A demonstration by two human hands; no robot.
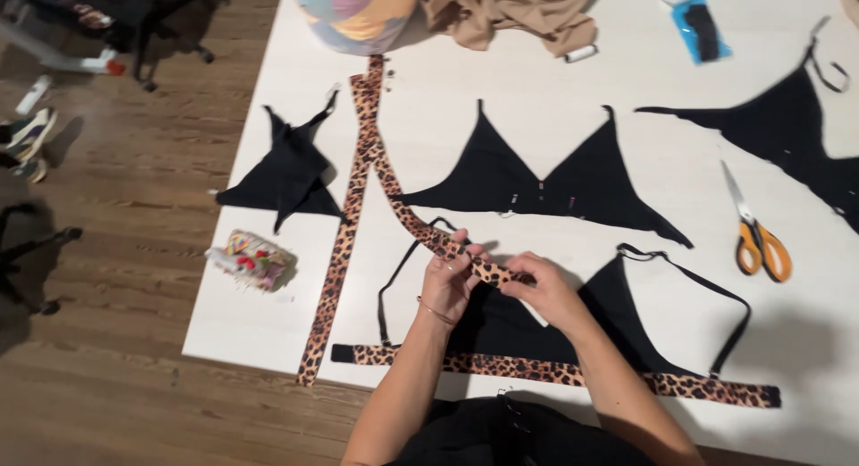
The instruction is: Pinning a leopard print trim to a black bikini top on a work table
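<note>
Both forearms come up from the bottom edge over the near rim of the white table (pixel 555 117). Left hand (pixel 447 282) and right hand (pixel 546 291) are both pinched on one end of a narrow leopard-print fabric strip (pixel 420 229), fingers closed on it, hands almost touching. That strip runs up-left from the hands toward the far edge of the table.

Directly under the hands: a black triangle-cup top with thin black straps (pixel 626 314), with a leopard-print band (pixel 573 374) already lying along its lower edge. Whether that band is sewn or only laid on cannot be told.

Judged progress: mid-way. One piece appears banded; the strip in hand is not yet attached to anything.

Apparently unbanded:
- second black triangle top (pixel 537 179), further back, centre, small pins or clips showing at its base
- third black piece with a strap (pixel 787 126), far right
- crumpled black fabric piece (pixel 286 171), left

Another long leopard-print strip (pixel 344 242) lies loose, left of centre.

Tools idle: orange-handled scissors (pixel 756 233) on the right, well apart from the hands; multicoloured pincushion (pixel 255 258) near the left edge. Beige cloth (pixel 510 14) and small white thread spool (pixel 582 52) at the far edge.
</note>
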